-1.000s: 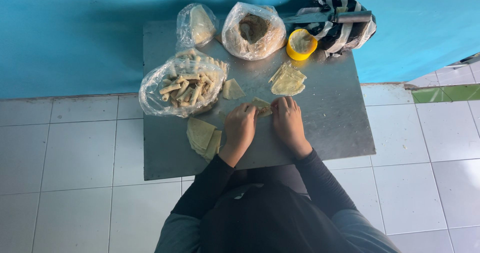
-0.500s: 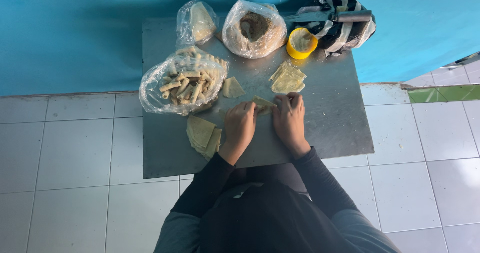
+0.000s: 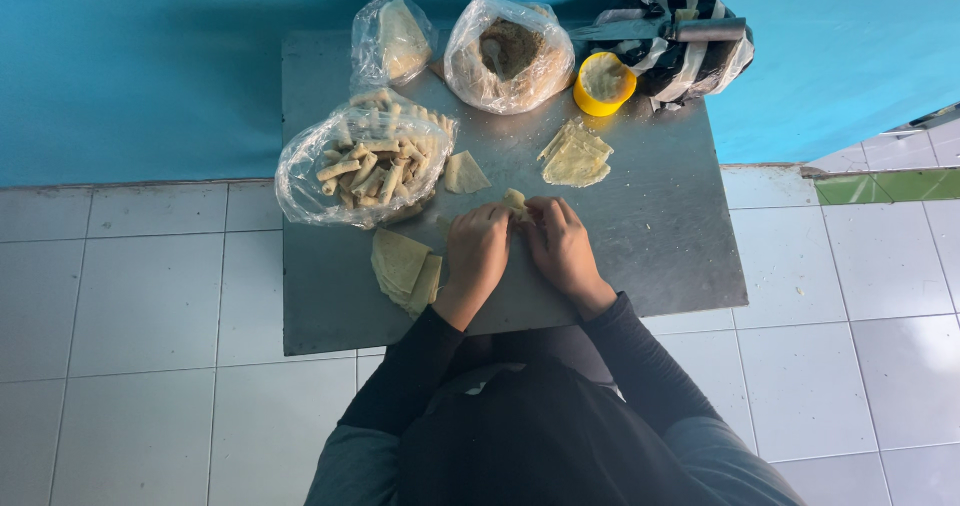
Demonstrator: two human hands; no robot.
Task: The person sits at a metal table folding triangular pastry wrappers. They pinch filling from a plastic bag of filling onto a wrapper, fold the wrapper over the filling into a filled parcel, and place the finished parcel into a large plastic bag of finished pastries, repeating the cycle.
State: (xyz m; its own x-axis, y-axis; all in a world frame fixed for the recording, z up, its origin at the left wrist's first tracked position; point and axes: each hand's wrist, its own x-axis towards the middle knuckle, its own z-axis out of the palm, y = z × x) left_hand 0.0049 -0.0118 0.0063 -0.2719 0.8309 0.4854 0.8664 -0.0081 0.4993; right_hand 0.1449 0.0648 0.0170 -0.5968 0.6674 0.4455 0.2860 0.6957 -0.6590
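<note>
Both hands, left [image 3: 477, 251] and right [image 3: 562, 246], pinch the wrapper [image 3: 514, 201]; excess grip pressure may tear it and spill filling.

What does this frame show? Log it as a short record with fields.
Surface: metal table against a blue wall
Left hand: on a pale wrapper piece
Right hand: on the same piece
Left of hands: wrapper stack, bag of finished rolls
Far edge: bag of filling, yellow cup
</note>
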